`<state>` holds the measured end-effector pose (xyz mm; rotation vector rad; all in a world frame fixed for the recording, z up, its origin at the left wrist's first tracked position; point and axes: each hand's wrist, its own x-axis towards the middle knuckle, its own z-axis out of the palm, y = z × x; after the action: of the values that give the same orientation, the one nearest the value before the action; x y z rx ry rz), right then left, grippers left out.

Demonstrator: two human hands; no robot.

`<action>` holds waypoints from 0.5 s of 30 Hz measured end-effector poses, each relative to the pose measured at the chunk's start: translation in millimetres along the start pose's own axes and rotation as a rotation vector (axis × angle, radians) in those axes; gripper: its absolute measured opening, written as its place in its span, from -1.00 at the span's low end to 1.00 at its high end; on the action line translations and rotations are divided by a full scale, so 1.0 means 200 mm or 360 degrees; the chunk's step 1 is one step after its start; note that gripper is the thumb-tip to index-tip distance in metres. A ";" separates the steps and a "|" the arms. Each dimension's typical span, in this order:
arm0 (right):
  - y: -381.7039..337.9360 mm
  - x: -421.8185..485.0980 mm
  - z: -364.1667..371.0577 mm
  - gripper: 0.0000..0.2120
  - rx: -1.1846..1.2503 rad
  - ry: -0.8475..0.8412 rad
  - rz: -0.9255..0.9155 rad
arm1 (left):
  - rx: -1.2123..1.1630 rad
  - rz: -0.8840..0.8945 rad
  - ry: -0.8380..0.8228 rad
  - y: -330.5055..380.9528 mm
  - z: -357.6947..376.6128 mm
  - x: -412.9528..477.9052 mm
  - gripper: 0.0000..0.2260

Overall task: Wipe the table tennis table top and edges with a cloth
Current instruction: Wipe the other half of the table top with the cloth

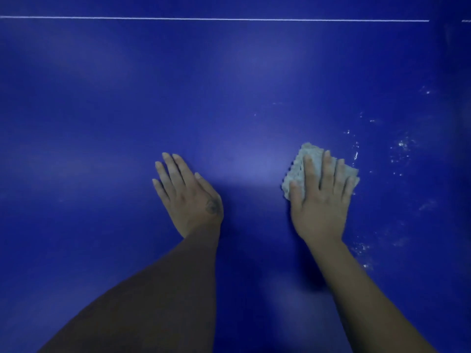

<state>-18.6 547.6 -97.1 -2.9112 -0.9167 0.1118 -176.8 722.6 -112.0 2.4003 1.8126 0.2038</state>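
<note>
Pressing a grey cloth point(309, 151) flat on the blue desk point(229, 85), the right hand point(318, 207) has its grip apart, fingers straight over the fabric; the left hand point(188, 197) lies palm-down beside it, clear of the cloth, grip apart and empty; white specks point(402, 146) dot the desk further right; a white line point(204, 19) crosses its far side.

Head-worn view, steeply downward, close above tabletop point(229, 85)

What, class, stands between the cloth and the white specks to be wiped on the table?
Nothing visible does. The right hand presses the cloth flat on the table, and the white specks lie to its right across bare blue surface. The left hand rests flat on the other side.
</note>
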 end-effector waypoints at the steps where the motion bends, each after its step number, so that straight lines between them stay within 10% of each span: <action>1: -0.08 0.05 0.01 -0.40 0.0008 0.0014 0.0059 | 0.0001 0.0001 -0.0005 0.00 0.00 0.00 -0.46; 10: -0.72 0.56 0.11 -0.43 0.0208 0.0134 -0.0623 | 0.0033 0.0015 -0.0010 0.00 0.01 0.00 -0.46; 15: -0.23 0.69 0.06 -0.41 0.0100 0.0091 -0.0218 | 0.0046 0.0018 -0.0024 0.01 -0.02 0.00 -0.45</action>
<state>67.5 664.7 -110.2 -2.7693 -1.0791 0.0467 -174.8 721.8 -107.5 2.4254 1.8077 0.1613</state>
